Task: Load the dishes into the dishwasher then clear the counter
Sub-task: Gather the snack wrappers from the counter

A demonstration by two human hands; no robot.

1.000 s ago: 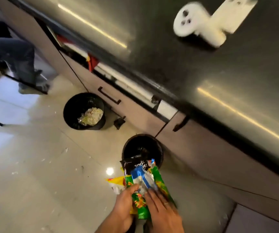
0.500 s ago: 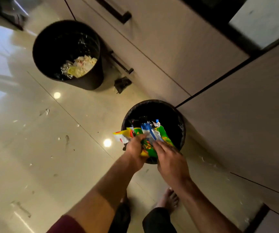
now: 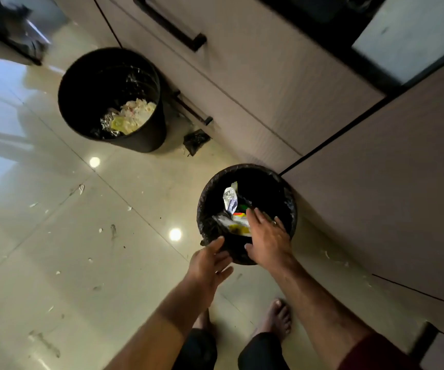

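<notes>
From the head camera, your left hand (image 3: 207, 265) and right hand (image 3: 267, 237) hover over the near bin (image 3: 291, 209), each grip slack with fingers spread and holding nothing. The snack wrappers (image 3: 235, 213) lie inside that bin, just ahead of your right fingertips. A second bin (image 3: 146, 140) with scraps stands farther along the cabinet (image 3: 269, 84), on the tiled floor (image 3: 55, 236).
</notes>
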